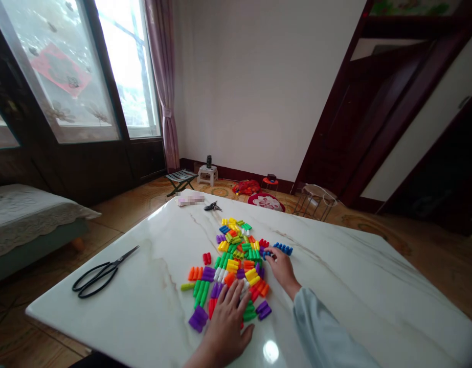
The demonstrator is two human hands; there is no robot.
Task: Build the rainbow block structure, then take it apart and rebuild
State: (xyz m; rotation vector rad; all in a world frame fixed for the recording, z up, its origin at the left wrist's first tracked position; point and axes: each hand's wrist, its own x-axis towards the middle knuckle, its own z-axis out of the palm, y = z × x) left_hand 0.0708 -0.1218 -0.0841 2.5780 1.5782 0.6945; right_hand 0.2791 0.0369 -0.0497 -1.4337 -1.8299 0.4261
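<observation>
1. Pale wall (251, 87) closing the far side of the room, with a bright window (130, 66) and tied curtain (162, 71) at left and a dark red door (351, 112) at right.
2. White marbled table (328, 286) spanning the near foreground; a lace-edged cover (24, 214) lies over low furniture at left, beyond the table.
3. Far floor: folding stool (181, 176), white stool (207, 175) bearing a dark container (208, 161), and a round red-and-white mat (267, 201).
4. Colored plastic pieces (233, 266), ribbed and loosely heaped, running from the near middle of the table toward its far edge; green, yellow, orange, purple, red, white and blue are visible.
5. Left hand (227, 318), palm down over the near part of the heap; the fingers point away and the thumb stands wide of them.
6. Right hand (282, 268), in a pale blue sleeve (323, 327), at the heap's right edge; thumb and fingers are drawn narrow at a small blue piece (265, 254). Whether it is pinched or merely touched cannot be told.
7. Row of blue pieces (283, 249), just right and slightly beyond the right fingertips.
8. Black-handled scissors (99, 278), lying well apart at left, blades directed away; a small dark hand tool (211, 206) lies near the far edge.
</observation>
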